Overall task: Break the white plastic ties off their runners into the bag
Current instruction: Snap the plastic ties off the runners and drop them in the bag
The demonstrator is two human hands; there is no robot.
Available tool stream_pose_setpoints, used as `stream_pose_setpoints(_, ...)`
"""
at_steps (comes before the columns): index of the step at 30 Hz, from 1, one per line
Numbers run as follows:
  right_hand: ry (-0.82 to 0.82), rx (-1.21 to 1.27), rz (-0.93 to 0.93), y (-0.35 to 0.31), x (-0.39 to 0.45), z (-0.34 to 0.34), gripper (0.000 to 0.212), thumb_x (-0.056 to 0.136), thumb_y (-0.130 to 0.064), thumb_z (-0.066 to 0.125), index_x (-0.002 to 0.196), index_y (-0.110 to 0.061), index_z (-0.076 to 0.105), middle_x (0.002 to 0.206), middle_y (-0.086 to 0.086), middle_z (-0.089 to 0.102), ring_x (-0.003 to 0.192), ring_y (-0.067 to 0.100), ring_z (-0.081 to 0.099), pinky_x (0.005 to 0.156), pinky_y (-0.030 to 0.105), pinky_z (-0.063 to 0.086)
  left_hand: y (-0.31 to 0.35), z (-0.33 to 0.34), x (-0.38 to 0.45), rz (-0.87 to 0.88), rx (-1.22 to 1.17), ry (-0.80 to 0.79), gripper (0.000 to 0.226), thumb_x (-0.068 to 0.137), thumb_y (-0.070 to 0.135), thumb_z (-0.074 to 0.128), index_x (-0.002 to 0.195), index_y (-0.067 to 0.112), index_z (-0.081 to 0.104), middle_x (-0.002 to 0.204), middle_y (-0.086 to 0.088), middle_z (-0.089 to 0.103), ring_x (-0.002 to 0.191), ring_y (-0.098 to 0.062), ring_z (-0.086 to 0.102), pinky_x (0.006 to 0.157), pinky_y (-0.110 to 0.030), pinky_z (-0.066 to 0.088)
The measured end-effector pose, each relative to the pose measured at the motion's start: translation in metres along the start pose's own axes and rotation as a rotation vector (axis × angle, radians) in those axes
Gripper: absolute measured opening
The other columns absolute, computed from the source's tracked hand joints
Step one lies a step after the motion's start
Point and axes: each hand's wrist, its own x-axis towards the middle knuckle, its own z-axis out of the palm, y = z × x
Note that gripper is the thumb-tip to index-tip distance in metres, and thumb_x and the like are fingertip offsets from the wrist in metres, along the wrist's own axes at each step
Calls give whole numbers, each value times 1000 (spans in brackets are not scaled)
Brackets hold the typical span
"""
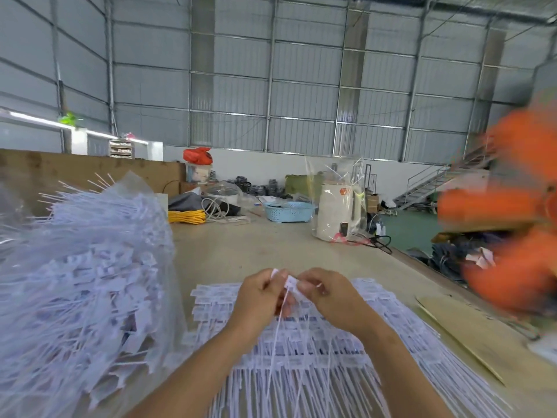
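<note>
- Head view: both hands meet above the near middle of the surface (271, 245), raised over a flat stack of white ties on runners (331, 342).
- Left hand (259, 292): fingers curled, pinching the white head of a tie (275, 273) at its top edge.
- Right hand (327, 294): fingers curled, pinching a neighbouring tie head (291, 282); thin white tails hang down from between the two hands.
- Clear plastic bag (90, 267): stands at the left, just beside the stack, heaped with loose white ties.
- Far end of the surface: blue basket (289, 211), yellow cable coil (186, 216), white canister (339, 212) wrapped in clear film.
- Right edge: blurred orange shapes (512, 206), too smeared to identify.
</note>
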Motion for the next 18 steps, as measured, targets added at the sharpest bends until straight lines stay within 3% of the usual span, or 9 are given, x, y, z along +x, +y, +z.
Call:
stream_pose_setpoints(1,-66,43,2,0,-1,2,24,97,-18,48,83,-6,64,78,6,60,65,14,54,66,34,51,0,-1,-1,10,4,-3,27,97,19,51,78,8,65,52,-2,61,40,-11,51,41,-18,39)
stream_pose_setpoints(3,-165,131,-4,-5,-5,6,34,98,-20,46,67,-15,59,63,-6,58,49,2,52,51,22,46,-1,0,-3,35,30,-14,28,96,21,53,72,8,59,50,-1,56,39,-10,45,41,-20,36)
stream_pose_setpoints(6,-201,121,-48,-8,-7,9,36,97,-17,48,63,-24,59,53,-15,58,47,-3,50,51,6,35,-3,-1,-5,80,118,1,37,95,28,55,63,8,52,47,0,51,37,-9,41,43,-20,34)
stream_pose_setpoints(9,-139,33,-66,-6,-5,13,33,94,-19,53,68,-1,62,60,2,54,56,10,42,57,20,35,-6,-3,-3,34,202,28,43,96,32,53,58,12,51,45,2,50,35,-7,40,46,-21,34)
stream_pose_setpoints(11,-93,-61,-72,-7,-4,16,33,93,-21,54,72,4,60,66,16,55,60,17,42,59,32,36,-6,-5,0,-37,198,59,46,96,32,52,55,14,47,42,2,48,32,-8,40,43,-19,32)
stream_pose_setpoints(13,-67,-240,-90,-10,-4,20,32,94,-28,51,76,-3,61,71,13,57,68,22,50,60,35,39,-5,-5,3,-126,150,85,48,96,30,53,52,14,43,38,2,45,28,-9,36,38,-17,29)
stream_pose_setpoints(16,-58,-534,-160,-17,-5,21,31,95,-33,46,68,-18,45,66,-4,42,82,23,55,53,28,29,-2,-8,3,-228,76,85,44,97,27,53,58,11,42,34,1,42,26,-10,31,34,-14,23)
stream_pose_setpoints(18,-23,-582,-216,-19,-5,20,31,95,-34,45,68,-20,43,71,-4,47,84,23,57,51,27,24,2,-9,2,-251,21,66,41,97,25,53,61,10,41,34,1,41,25,-10,28,33,-12,21)
